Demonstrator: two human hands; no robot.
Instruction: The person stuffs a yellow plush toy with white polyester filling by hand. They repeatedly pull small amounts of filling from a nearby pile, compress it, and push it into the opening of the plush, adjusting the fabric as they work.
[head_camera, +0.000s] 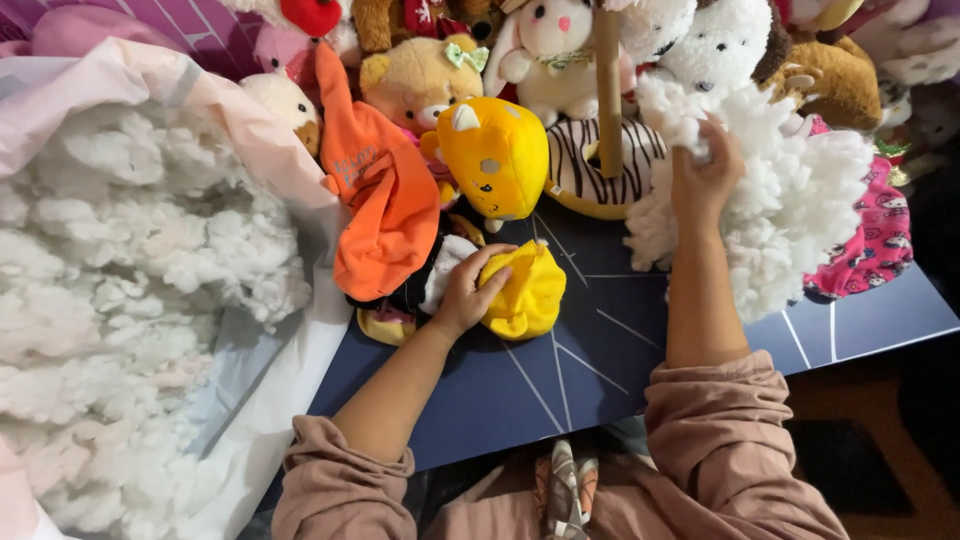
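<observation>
The yellow plush toy (500, 200) sits just above the middle of the frame, its stuffed head (495, 155) upright and its limp lower part (528, 292) lying on the dark blue board (600, 370). I see my left hand (467, 292) closed loosely on that limp part, thumb on top; the fingers underneath are hidden from me. My right hand (705, 170), in the upper right, is pinched shut on a big clump of white stuffing (790, 200), fingertips buried in the fluff. An orange cloth (385, 205) covers another toy at centre left, so I can't make it out. A large bag of stuffing (130, 290) fills the left side, cut off by the edge. Stuffed animals (560, 50) crowd the top, partly cropped. Dark floor (880, 450) shows at lower right.
</observation>
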